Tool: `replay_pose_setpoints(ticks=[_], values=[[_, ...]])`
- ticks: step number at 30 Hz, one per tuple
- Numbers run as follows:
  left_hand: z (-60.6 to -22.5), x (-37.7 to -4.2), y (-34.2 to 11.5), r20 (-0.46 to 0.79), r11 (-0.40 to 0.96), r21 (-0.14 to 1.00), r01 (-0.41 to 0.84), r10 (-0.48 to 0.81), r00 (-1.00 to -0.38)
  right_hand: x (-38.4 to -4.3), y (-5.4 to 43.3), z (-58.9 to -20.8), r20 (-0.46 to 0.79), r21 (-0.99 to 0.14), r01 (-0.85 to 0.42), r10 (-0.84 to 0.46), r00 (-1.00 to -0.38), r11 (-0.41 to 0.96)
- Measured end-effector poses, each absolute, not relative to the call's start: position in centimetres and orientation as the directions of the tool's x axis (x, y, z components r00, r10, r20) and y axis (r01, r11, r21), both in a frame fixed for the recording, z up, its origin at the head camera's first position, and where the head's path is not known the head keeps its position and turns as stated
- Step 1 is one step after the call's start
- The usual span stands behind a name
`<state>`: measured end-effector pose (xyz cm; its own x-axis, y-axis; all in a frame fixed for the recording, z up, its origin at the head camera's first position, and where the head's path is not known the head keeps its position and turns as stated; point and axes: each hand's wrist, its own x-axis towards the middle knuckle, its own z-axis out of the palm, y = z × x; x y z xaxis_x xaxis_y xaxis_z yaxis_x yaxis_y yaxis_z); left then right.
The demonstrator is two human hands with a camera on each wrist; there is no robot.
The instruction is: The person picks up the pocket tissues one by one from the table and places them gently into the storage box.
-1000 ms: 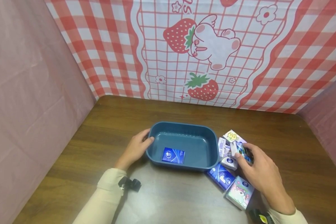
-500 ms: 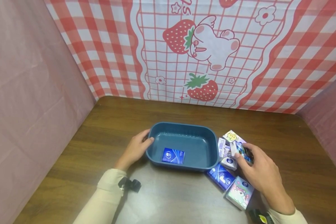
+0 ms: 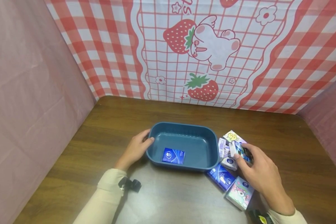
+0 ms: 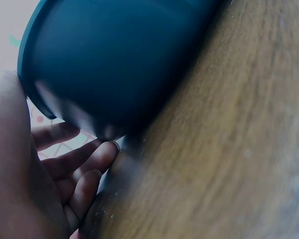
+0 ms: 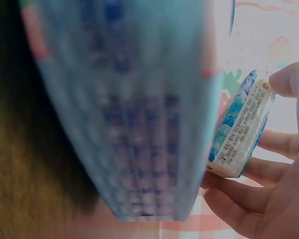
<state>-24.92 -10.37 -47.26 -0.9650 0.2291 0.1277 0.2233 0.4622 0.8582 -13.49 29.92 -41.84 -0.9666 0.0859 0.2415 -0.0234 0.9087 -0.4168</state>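
Observation:
My left hand holds the left end of a blue plastic bin, thumb over the rim and fingers along the outer wall. The left wrist view shows those fingers low by the bin's wall. One dark blue tissue pack lies inside. To the bin's right, my right hand grips a blue-and-green patterned tissue pack between thumb and fingers, tilted above the pile. In the right wrist view its white printed side faces the camera.
Several tissue packs crowd against the bin's right side: a yellow-printed one, a small white one, a blue one and a bear-printed one. A checked strawberry cloth hangs behind the wooden table.
The held tissue pack has tilted and shifted very slightly in my right hand. My left hand and the bin stay in place.

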Motion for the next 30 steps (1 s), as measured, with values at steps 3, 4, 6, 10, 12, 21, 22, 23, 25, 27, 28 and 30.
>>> replay_pose_setpoints(ticks=[3, 4, 6, 10, 12, 21, 22, 23, 25, 27, 28, 30], values=[[-47.3, -24.9, -10.4, 0.128, 0.465, 0.857, 0.224, 0.229, -0.965, -13.5, 29.9, -41.9, 0.254, -0.416, -0.038, 0.076, -0.964, 0.909], [-47.3, -24.9, -10.4, 0.129, 0.466, 0.856, 0.224, 0.229, -0.965, -13.4, 29.9, -41.9, 0.257, -0.415, -0.040, 0.075, -0.964, 0.909], [-47.3, -25.0, -10.4, 0.129, 0.468, 0.855, 0.226, 0.229, -0.965, -13.4, 29.8, -41.9, 0.262, -0.414, -0.044, 0.073, -0.962, 0.909], [-47.2, -25.0, -10.4, 0.131, 0.472, 0.852, 0.228, 0.231, -0.964, -13.5, 29.7, -41.8, 0.266, -0.418, -0.047, 0.073, -0.961, 0.907], [-47.3, -25.0, -10.4, 0.131, 0.472, 0.851, 0.228, 0.230, -0.964, -13.5, 29.7, -41.9, 0.262, -0.421, -0.047, 0.072, -0.962, 0.906], [-47.4, -25.0, -10.5, 0.136, 0.475, 0.849, 0.234, 0.231, -0.963, -13.4, 29.0, -41.9, 0.305, -0.427, -0.104, 0.035, -0.952, 0.898], [-47.4, -25.0, -10.5, 0.136, 0.473, 0.849, 0.234, 0.231, -0.963, -13.4, 28.9, -41.9, 0.311, -0.426, -0.110, 0.031, -0.950, 0.898], [-47.4, -25.0, -10.5, 0.136, 0.471, 0.851, 0.233, 0.230, -0.964, -13.4, 28.8, -41.9, 0.315, -0.424, -0.115, 0.027, -0.949, 0.898], [-47.4, -25.0, -10.5, 0.134, 0.471, 0.851, 0.230, 0.229, -0.964, -13.3, 28.6, -41.9, 0.323, -0.421, -0.121, 0.024, -0.946, 0.899], [-47.3, -25.0, -10.5, 0.132, 0.476, 0.849, 0.229, 0.228, -0.965, -13.2, 28.4, -41.9, 0.334, -0.421, -0.129, 0.022, -0.942, 0.898], [-47.3, -25.0, -10.5, 0.131, 0.478, 0.848, 0.228, 0.228, -0.965, -13.2, 28.3, -41.9, 0.336, -0.420, -0.130, 0.020, -0.942, 0.898], [-47.3, -25.0, -10.5, 0.131, 0.479, 0.847, 0.229, 0.229, -0.965, -13.1, 28.2, -42.0, 0.335, -0.415, -0.133, 0.015, -0.942, 0.900]])
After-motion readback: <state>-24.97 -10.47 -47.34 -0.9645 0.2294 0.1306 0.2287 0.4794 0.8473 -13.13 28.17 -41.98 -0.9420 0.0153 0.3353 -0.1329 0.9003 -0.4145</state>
